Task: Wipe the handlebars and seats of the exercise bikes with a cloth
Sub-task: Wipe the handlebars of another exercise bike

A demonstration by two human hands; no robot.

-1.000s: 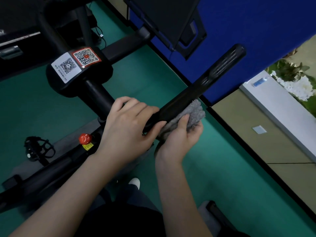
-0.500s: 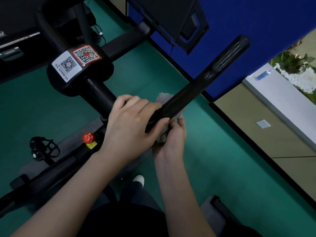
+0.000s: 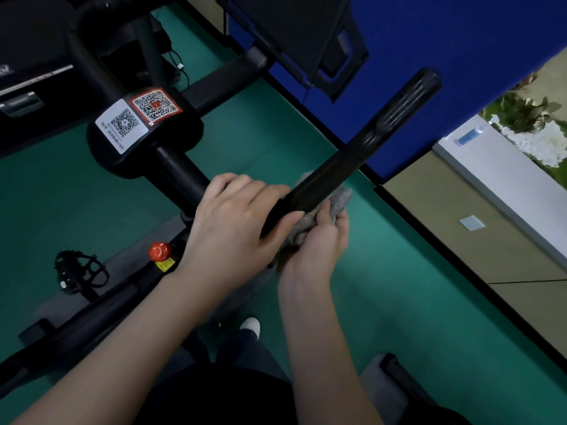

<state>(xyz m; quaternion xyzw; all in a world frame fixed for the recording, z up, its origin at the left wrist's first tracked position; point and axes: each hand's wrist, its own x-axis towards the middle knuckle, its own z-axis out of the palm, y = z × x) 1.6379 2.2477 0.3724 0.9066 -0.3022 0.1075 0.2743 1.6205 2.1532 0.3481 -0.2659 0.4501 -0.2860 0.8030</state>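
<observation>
Head view: we're gripping the handlebar [image 3: 368,142] at its inner end w/ left hand [image 3: 233,228], fingers curled over it. Right hand [image 3: 316,250] is clutching the cloth [image 3: 340,199], bunched against the bar's underside. Step: wiping bar, prob. midway. Next: we're needing a slide toward the outer tip.
</observation>
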